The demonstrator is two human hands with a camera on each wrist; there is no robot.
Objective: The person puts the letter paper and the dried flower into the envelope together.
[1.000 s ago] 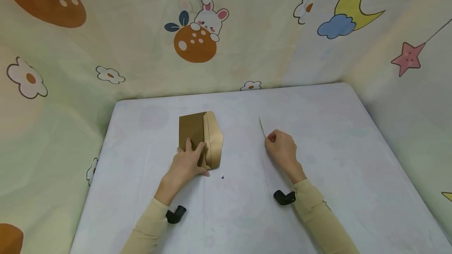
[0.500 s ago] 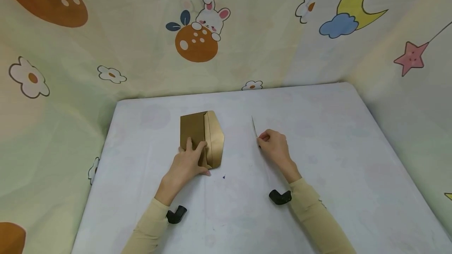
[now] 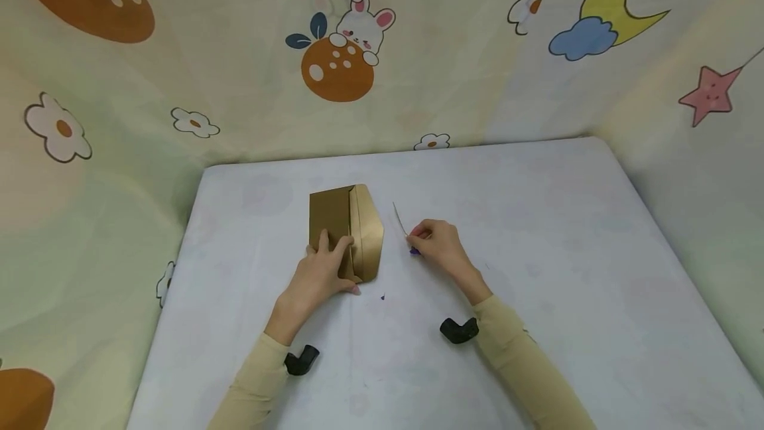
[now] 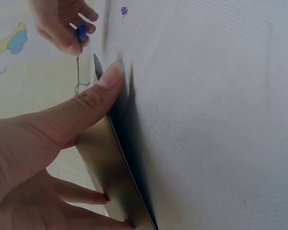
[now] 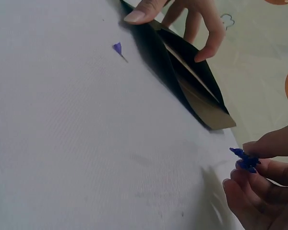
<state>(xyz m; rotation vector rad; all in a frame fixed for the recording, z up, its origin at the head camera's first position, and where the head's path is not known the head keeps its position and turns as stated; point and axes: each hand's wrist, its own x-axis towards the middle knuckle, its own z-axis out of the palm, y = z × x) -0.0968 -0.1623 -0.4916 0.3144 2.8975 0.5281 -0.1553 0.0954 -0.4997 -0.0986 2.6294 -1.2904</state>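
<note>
A gold envelope lies on the table with its flap unfolded toward the right. My left hand holds it at the near end, thumb at the edge and fingers spread over its face. In the right wrist view the envelope's mouth gapes apart. To the right of the flap, my right hand pinches a small blue-purple flower between thumb and fingers. Its thin stem points away from me. A tiny purple blossom with a short stalk rests on the table nearby.
The white-covered table ends at a back edge against a patterned cloth wall. Cloth also hangs at the left and right sides. Black wrist devices stick out from both sleeves.
My right hand has moved left with the flower, closer to the envelope's flap. My left hand and the envelope keep their place. The head view has shifted slightly.
</note>
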